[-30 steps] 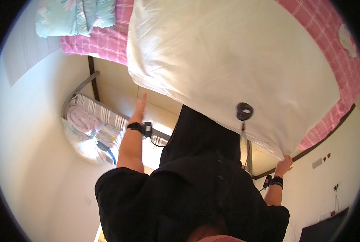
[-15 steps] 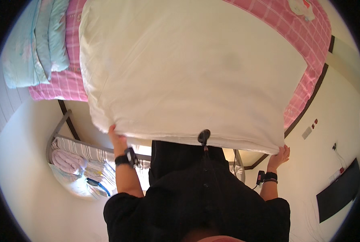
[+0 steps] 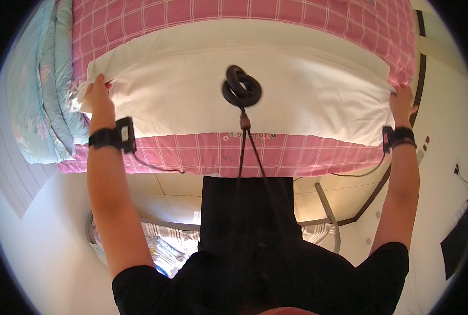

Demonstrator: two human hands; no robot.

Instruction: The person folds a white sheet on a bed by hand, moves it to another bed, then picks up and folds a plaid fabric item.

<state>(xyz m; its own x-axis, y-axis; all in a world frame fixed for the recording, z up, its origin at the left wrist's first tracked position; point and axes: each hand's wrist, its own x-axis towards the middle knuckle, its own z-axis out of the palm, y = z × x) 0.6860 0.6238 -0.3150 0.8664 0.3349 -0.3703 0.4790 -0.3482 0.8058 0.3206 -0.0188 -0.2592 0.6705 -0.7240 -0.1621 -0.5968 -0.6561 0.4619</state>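
**White pillow stretched sideways across the bed**

So the white pillow [image 3: 244,100] is lying flat on the bed [image 3: 297,21], and its long axis runs left to right, parallel to the near edge of the bed. One short end points toward the folded light-blue quilt [image 3: 40,94], the other toward the far right corner of the mattress. It sits on the pink checked sheet [image 3: 255,155], with a strip of that sheet showing between the pillow and the bed's near edge, and more sheet beyond it.

The left hand [image 3: 98,97] has the pillow's left end, fingers closed tight on the bunched corner. The right hand [image 3: 402,102] is at the right end, fingers curled onto that corner. Both wrists wear a black band with a small box and a wire.

A black ring pendant [image 3: 241,86] on a cord hangs in front of the pillow's middle.

The quilt is stacked on the bed just left of the pillow, right beside the left hand. Nearer than the bed there's a pale tiled floor [image 3: 181,191], a metal frame [image 3: 326,210] near the bed's edge, and some striped fabric in a clear bag [image 3: 155,244] on the floor below the left arm.
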